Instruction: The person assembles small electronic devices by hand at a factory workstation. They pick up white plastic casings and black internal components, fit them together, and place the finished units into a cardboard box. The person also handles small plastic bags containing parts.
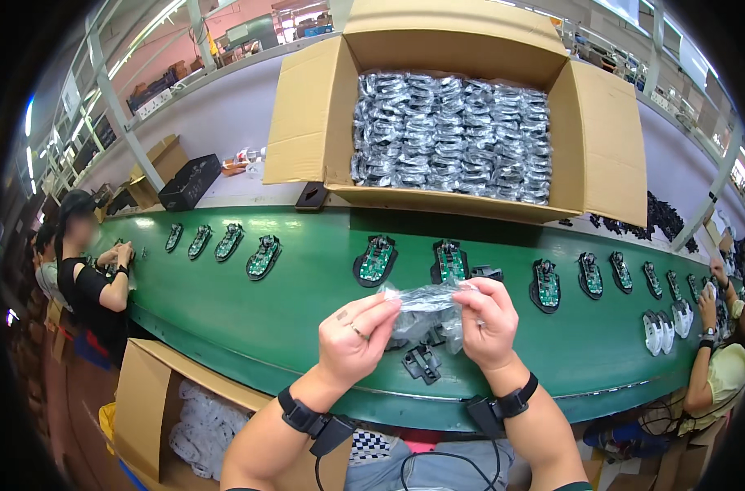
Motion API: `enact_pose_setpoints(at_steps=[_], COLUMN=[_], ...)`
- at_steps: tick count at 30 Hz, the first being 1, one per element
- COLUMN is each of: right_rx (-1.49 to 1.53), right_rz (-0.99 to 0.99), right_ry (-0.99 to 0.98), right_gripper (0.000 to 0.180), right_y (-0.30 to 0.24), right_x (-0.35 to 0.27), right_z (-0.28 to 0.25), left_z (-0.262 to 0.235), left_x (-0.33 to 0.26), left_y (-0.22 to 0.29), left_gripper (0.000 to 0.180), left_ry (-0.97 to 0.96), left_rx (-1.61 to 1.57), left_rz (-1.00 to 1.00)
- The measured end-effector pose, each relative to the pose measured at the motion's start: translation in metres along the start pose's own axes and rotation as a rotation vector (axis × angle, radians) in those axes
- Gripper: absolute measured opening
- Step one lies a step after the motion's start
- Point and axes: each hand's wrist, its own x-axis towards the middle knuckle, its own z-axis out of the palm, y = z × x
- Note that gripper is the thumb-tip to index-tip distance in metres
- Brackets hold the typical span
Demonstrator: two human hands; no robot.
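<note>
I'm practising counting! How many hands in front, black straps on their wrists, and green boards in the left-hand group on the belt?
Left hand and right hand, pinching clear plastic: 2
Black wrist straps: 2
Green boards, left-hand group: 4
Total: 8
</note>
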Motion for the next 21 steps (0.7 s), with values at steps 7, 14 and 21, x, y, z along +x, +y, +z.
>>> enact_pose_setpoints(at_steps=[7,14,21], right_rx=[-0.012,0.300,0.318], right_rz=[-0.013,-0.027,-0.092], right_ry=[0.008,0.007,-0.226], right_gripper=[0.022,0.018,0.020], right_y=[0.008,-0.009,-0.030], right_x=[0.017,-0.004,-0.006], right_z=[-0.003,0.001,0.000], left_z=[0.011,0.021,0.006], left_x=[0.011,-0.008,-0.013], left_y=[0.008,0.020,0.042], left_gripper=[0.028,0.014,0.029], left_ry=[-0.074,-0.263,-0.474], left_rx=[-0.024,-0.604,-0.792], left_rz=[0.127,-0.317,-0.357])
